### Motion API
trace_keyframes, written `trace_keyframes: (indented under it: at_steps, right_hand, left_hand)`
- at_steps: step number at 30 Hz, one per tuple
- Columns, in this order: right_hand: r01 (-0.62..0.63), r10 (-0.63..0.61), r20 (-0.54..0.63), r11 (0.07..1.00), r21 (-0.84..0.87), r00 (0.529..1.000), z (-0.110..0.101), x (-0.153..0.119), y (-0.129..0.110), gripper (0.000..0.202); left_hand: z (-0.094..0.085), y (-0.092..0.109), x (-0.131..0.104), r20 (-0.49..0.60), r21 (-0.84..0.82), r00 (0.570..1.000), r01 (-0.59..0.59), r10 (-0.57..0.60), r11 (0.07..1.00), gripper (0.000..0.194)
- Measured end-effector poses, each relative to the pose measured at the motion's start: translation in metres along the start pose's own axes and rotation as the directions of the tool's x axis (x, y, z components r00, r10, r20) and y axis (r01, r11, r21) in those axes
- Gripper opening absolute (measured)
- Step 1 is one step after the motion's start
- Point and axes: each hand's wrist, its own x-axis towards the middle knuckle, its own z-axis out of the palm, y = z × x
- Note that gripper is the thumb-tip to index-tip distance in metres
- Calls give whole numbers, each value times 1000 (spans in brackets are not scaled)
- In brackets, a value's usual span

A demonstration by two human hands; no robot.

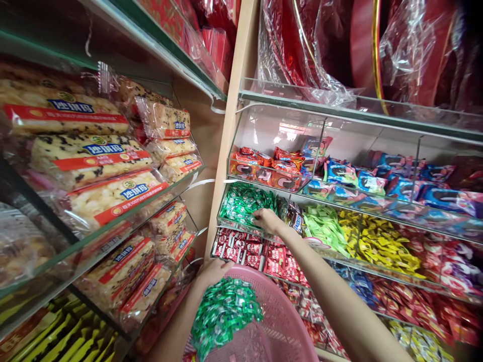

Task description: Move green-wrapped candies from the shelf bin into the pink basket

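Observation:
My left hand (214,271) is closed on the far rim of a pink plastic basket (281,296) with small holes in its wall. Many green-wrapped candies (226,311) lie heaped in the basket's left half. My right hand (267,220) reaches to the front of a clear shelf bin filled with the same green candies (243,201). Its fingers are curled together at the bin's front edge, and whatever they pinch is too small or hidden to make out.
Packaged puffed-grain bars (101,151) fill the glass shelves on the left. A wooden post (222,146) divides the shelving. Right of the green bin lie light-green packets (324,226) and yellow candies (377,241). Red packets (237,246) sit below; blue cookie packs (339,172) above.

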Motion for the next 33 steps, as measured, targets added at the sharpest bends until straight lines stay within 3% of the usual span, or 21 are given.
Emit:
trace_keyframes:
  at_steps: [6, 13, 17, 23, 33]
  right_hand:
    - [23, -23, -30, 1000, -7, 999, 8, 2, -4, 19]
    - [15, -19, -105, 999, -39, 994, -1, 7, -3, 21]
    - [-3, -2, -61, 998, -69, 998, 6, 6, -3, 25]
    - [-55, 56, -56, 998, 21, 997, 13, 6, -3, 55]
    - [-78, 88, -91, 991, 108, 992, 12, 6, -5, 41]
  left_hand:
    - [1, 0, 0, -11, 0, 1000, -15, 15, 1000, 70]
    - [-1, 1, -2, 0, 0, 1000, -1, 1, 1000, 69]
    - [-1, 2, -2, 1, 0, 1000, -14, 14, 1000, 68]
    - [-4, 2, -2, 14, -10, 1000, 0, 0, 1000, 69]
    - [-3, 1, 0, 5, -2, 1000, 12, -12, 1000, 69]
